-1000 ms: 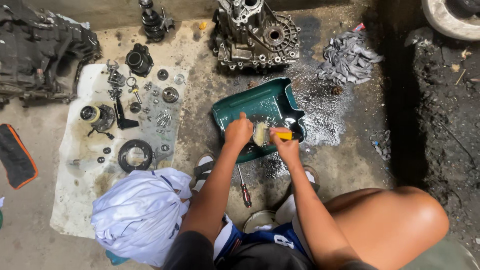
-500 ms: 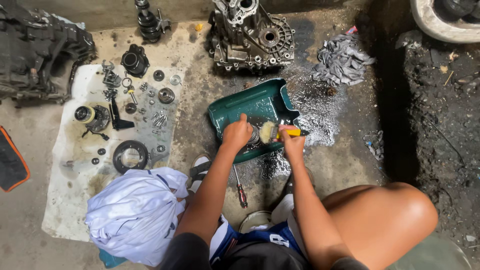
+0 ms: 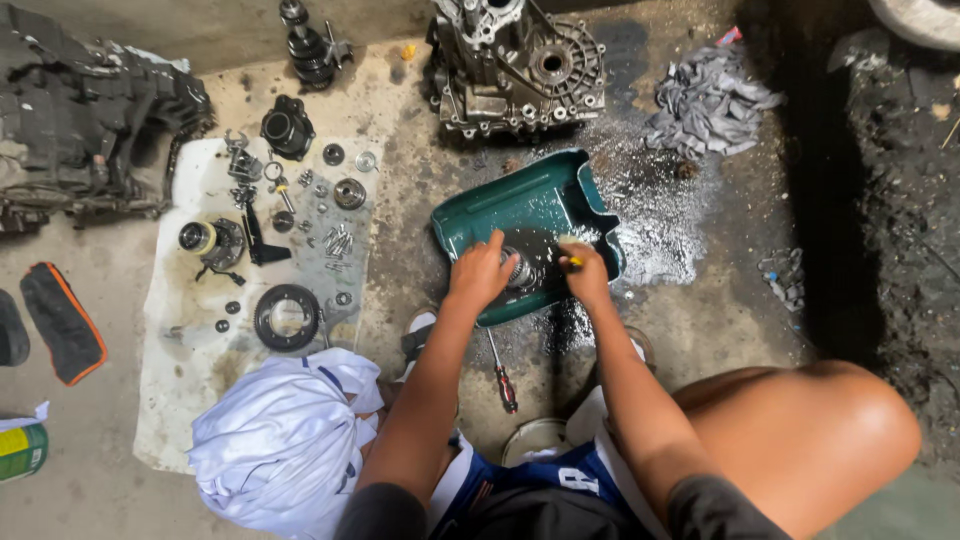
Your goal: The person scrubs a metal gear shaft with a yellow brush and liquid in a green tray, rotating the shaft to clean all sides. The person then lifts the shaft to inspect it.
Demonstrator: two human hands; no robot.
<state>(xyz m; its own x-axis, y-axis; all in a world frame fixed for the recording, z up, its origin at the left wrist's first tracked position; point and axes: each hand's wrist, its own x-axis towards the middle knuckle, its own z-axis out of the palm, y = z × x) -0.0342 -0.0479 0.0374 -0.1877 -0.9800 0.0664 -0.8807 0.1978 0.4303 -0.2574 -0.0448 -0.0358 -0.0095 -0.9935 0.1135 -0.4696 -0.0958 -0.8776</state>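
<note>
My left hand (image 3: 482, 272) clamps a round metal part (image 3: 522, 270) at frame centre, inside the green tray (image 3: 520, 205); my right hand (image 3: 585, 275) grips a yellow-handled brush (image 3: 572, 258) against it. I'd judge steady holding and short strokes best. Dark liquid hides the part's underside; the bristles I can't make out.

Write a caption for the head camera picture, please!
Both hands, left hand and right hand, wash a metal part in a green tray.
</note>
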